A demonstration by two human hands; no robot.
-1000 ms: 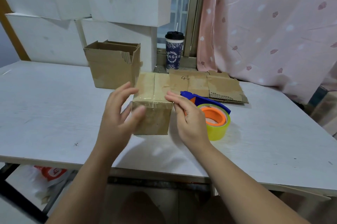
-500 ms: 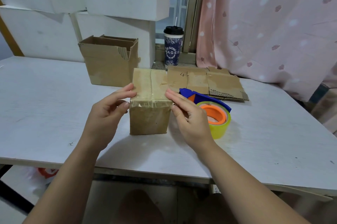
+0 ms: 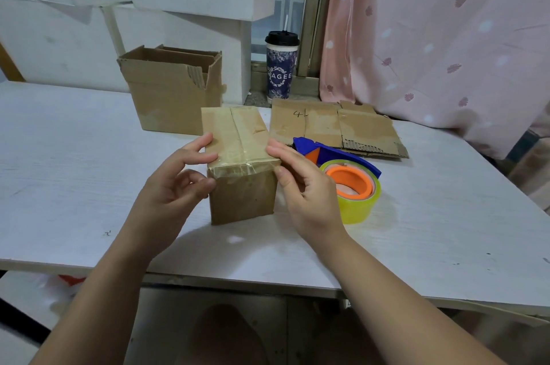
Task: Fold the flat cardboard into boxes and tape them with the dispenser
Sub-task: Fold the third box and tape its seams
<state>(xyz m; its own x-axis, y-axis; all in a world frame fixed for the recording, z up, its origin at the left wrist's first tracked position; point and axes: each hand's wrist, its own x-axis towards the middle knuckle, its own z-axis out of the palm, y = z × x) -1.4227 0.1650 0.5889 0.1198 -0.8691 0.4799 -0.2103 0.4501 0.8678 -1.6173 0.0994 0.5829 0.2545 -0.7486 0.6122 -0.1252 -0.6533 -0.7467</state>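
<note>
- Though sealed with clear tape along its top seam, stands upright on white table (image 3: 74,156), near the front edge: taped box (image 3: 242,195).
- Pinches its near left top corner with curled index finger and thumb of left hand (image 3: 169,189).
- Presses nearly straight fingers of right hand (image 3: 309,195) against the right top edge.
- Lies just right: tape dispenser (image 3: 351,186).
- Farther back: flat cardboard (image 3: 342,126), open box (image 3: 169,100).
</note>
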